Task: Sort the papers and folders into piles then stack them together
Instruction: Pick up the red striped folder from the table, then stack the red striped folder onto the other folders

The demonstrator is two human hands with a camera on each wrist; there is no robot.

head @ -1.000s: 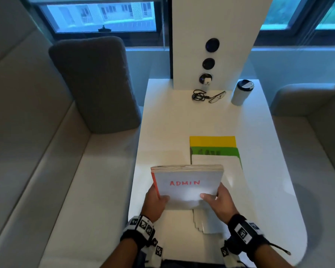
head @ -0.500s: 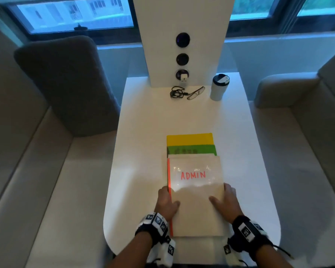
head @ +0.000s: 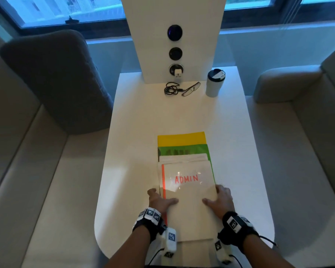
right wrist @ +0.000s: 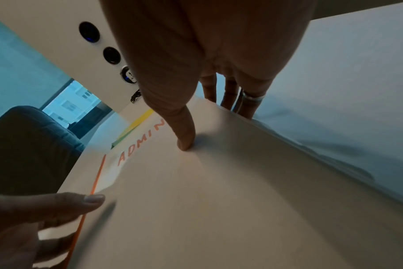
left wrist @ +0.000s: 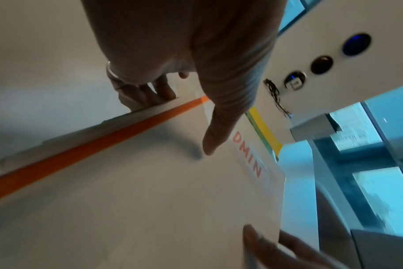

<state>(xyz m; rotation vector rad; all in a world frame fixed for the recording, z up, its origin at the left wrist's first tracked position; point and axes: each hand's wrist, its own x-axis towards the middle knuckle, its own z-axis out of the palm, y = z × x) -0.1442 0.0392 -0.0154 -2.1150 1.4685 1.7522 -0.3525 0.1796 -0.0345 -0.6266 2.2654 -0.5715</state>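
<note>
A folder marked ADMIN [head: 190, 200], with an orange strip along its left side, lies flat on top of the pile on the white table [head: 143, 132]. Under it, stepped towards the far end, show white papers [head: 182, 158], a green folder [head: 182, 150] and a yellow folder [head: 181, 139]. My left hand [head: 162, 196] rests at the pile's left edge, thumb flat on the ADMIN folder [left wrist: 150, 200], fingers straight along the side. At the right edge my right hand [head: 216, 196] mirrors it, thumb on the ADMIN folder [right wrist: 219, 209], fingers down beside the pile.
At the table's far end stand a white lidded cup [head: 215, 83], a pair of glasses [head: 190, 89] and a coiled black cable [head: 171, 89], below a white column with round sockets [head: 174, 53]. Benches flank the table; a grey cushion [head: 52, 80] leans at the left.
A second ago both hands held the ADMIN stack upright over the table. It now lies flat on the green and yellow folders, with my hands against its two sides.
</note>
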